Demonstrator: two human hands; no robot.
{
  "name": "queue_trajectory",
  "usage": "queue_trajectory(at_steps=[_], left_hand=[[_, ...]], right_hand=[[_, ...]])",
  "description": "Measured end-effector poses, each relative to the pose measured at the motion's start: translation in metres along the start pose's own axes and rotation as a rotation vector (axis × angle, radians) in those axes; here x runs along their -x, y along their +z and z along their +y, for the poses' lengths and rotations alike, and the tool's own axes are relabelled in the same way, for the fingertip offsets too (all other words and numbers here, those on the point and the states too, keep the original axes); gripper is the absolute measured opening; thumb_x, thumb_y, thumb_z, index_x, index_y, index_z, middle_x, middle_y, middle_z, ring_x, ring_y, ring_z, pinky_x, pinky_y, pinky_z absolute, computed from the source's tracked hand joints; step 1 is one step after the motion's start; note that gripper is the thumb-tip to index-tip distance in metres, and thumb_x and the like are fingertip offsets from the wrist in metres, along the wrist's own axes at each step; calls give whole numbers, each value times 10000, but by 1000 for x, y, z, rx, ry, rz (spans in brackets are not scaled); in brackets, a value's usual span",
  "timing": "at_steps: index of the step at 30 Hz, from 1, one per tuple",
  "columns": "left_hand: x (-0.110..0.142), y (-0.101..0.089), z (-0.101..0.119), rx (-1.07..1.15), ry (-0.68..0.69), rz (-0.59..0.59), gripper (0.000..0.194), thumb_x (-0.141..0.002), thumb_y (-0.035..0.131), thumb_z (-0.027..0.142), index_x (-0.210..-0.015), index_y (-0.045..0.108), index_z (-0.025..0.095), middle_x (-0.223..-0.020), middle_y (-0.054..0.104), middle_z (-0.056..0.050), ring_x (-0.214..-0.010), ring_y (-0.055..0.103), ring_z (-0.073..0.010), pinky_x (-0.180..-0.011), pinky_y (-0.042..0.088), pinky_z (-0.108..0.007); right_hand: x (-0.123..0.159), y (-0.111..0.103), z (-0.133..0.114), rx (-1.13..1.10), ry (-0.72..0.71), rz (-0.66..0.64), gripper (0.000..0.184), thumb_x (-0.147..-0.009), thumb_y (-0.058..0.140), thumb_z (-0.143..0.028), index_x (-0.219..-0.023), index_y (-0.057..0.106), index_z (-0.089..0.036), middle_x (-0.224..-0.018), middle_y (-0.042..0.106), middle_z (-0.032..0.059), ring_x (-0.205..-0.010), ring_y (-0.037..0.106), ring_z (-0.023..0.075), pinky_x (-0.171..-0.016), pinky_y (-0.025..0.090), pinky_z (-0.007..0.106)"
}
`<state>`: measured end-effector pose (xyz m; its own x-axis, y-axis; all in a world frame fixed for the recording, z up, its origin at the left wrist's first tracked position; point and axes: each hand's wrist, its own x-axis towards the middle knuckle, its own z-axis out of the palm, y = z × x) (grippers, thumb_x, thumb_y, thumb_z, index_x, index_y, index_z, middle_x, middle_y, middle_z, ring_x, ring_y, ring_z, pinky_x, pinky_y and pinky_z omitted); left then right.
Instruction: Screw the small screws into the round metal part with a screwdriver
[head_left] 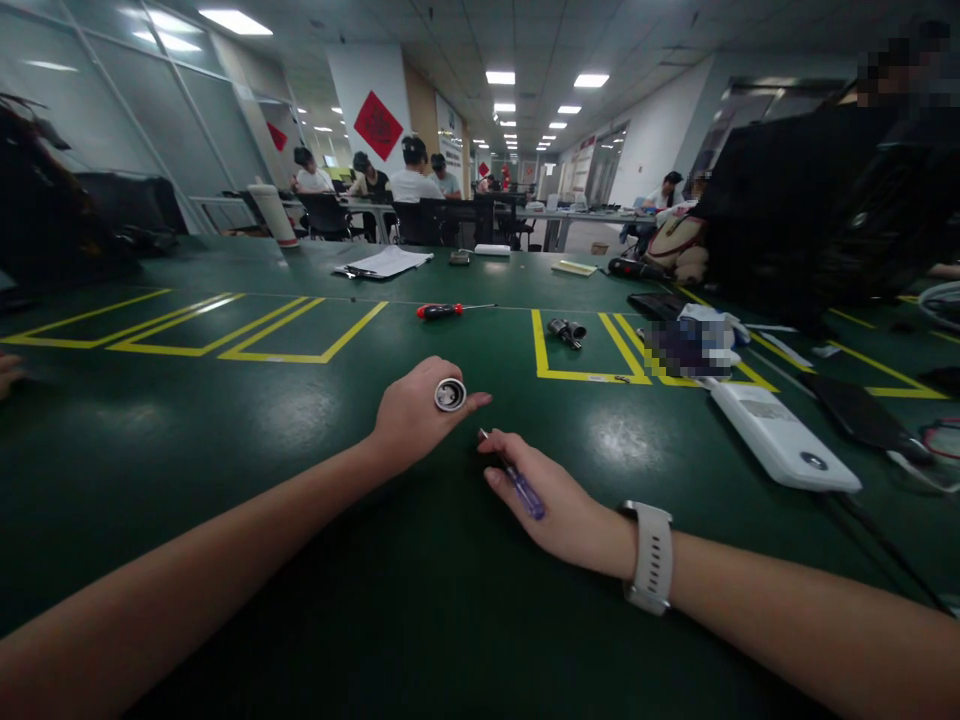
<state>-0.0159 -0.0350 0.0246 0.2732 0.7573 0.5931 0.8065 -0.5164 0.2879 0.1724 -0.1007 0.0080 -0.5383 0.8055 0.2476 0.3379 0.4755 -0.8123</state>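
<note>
My left hand [416, 412] rests on the green table [300, 520] and pinches a small round silver part [450, 394] between thumb and fingers. Just to its right, my right hand [551, 505] lies on the table and grips a small blue-handled screwdriver [521, 487], its thin metal tip pointing up-left toward the left hand. A white watch [649, 556] is on my right wrist.
A red-and-black screwdriver [442, 311] lies farther back, a small black-and-silver part [566, 331] inside a yellow-taped box. A white device [780, 440] and dark cables lie at right. A person in black leans on the table at far right; papers [386, 262] and a white bottle [271, 212] stand at the back.
</note>
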Motion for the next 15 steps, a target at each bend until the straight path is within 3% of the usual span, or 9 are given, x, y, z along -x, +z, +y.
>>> queue_trajectory(at_steps=[5, 11, 15], left_hand=[[1, -15, 13, 132, -172, 16, 385, -723, 579, 552, -714, 537, 170, -645, 547, 16, -585, 495, -127, -536, 361, -246], [10, -25, 36, 460, -469, -18, 368, -676, 634, 521, -658, 532, 168, -556, 501, 40, -475, 438, -89, -446, 340, -216], [13, -27, 53, 846, -696, -91, 338, -680, 656, 466, -683, 494, 169, -516, 426, 76, -358, 313, -34, -342, 231, -175]], right_hand=[[-5, -2, 4, 59, -209, -118, 205, -850, 485, -136, -1014, 575, -223, -1004, 610, 57, -953, 553, 195, -856, 442, 371], [7, -6, 7, 149, -178, -152, 206, -819, 477, -44, -792, 614, -195, -850, 609, 38, -825, 544, 169, -730, 441, 319], [17, -12, 3, 19, -116, -70, 85, -807, 555, -144, -829, 614, -201, -869, 597, 37, -800, 551, 165, -723, 447, 311]])
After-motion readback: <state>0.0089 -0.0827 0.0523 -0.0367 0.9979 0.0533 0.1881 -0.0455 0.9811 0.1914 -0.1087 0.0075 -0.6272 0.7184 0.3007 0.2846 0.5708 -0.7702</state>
